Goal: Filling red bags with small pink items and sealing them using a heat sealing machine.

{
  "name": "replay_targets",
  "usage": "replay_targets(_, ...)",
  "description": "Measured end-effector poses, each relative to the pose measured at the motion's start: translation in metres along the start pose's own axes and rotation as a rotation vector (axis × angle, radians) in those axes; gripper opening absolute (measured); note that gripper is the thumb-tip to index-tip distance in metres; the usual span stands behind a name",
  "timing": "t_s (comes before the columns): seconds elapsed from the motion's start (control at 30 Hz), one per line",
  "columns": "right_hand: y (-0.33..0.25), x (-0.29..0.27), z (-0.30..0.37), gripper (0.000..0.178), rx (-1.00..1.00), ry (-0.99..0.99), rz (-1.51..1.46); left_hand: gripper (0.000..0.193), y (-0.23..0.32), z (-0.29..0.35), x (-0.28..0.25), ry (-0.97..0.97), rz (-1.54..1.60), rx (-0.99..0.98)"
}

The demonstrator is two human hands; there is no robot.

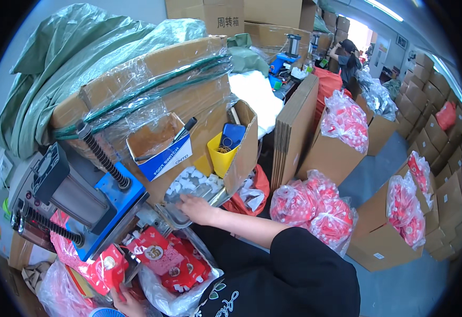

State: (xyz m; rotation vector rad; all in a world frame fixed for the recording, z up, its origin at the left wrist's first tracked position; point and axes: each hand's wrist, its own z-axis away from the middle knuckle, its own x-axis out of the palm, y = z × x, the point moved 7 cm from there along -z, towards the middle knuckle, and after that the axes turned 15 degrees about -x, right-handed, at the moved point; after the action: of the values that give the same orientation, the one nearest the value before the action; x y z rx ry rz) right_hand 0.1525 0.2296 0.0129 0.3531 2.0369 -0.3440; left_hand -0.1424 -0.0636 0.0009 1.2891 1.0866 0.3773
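Left hand: we are holding our left hand (127, 303) low beside the machine, fingers closing on the lower edge of a red pouch (108, 268).
Right hand: we are resting our right hand (196, 210) in the metal tray (176, 218), fingers part curled and pointing down; we cannot tell whether they are gripping a piece.
Red pouch: it is sitting just in front of the press machine (80, 203), below its blue plate (136, 191); we are not seeing clearly whether it is touching the machine.
White pieces: many loose white pieces (194, 180) are lying in the tray, so plenty are remaining to be used, we judge.
Bagged pouches: more red pouches (168, 260) are lying heaped in the clear bag (210, 277) between our hands, some showing white tips; we cannot tell which are finished.
Stock behind us: filled bags (315, 208) are standing near the carton (371, 240) at our right; whether these are done or waiting, we are not able to say.
Progress: we are judging this as mid-batch, with the pouch in our left hand being unfinished.
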Motion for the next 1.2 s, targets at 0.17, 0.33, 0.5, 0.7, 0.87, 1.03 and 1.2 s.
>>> replay_targets(0.17, 0.009, -0.017, 0.007, 0.045, 0.056, -0.29, -0.121, 0.015, 0.041, 0.051, 0.056, -0.352, 0.65, -0.19)
replay_targets(0.33, -0.002, -0.052, 0.003, 0.037, 0.132, 0.086, -0.383, 0.01, 0.029, 0.056, 0.083, -0.4, 0.411, -0.178)
replay_targets(0.5, -0.04, -0.058, -0.016, 0.031, 0.032, 0.161, -0.788, 0.029, 0.015, 0.056, 0.079, -0.289, -0.008, -0.174)
replay_targets(0.7, -0.092, -0.041, -0.025, 0.027, -0.195, 0.011, -0.946, 0.023, 0.038, 0.078, 0.098, -0.227, 0.111, -0.022)
replay_targets(0.87, -0.121, -0.003, -0.021, 0.026, -0.011, -0.362, -1.405, 0.014, 0.03, 0.081, 0.106, -0.41, 0.243, -0.09)
replay_targets(1.03, -0.12, 0.017, -0.027, 0.025, 0.126, -0.413, -1.597, 0.018, 0.022, 0.074, 0.108, -0.502, 0.264, -0.262)
replay_targets(1.2, -0.082, -0.002, -0.037, 0.057, 0.081, -0.04, -0.964, 0.028, 0.033, 0.045, 0.123, -0.424, 0.435, -0.425)
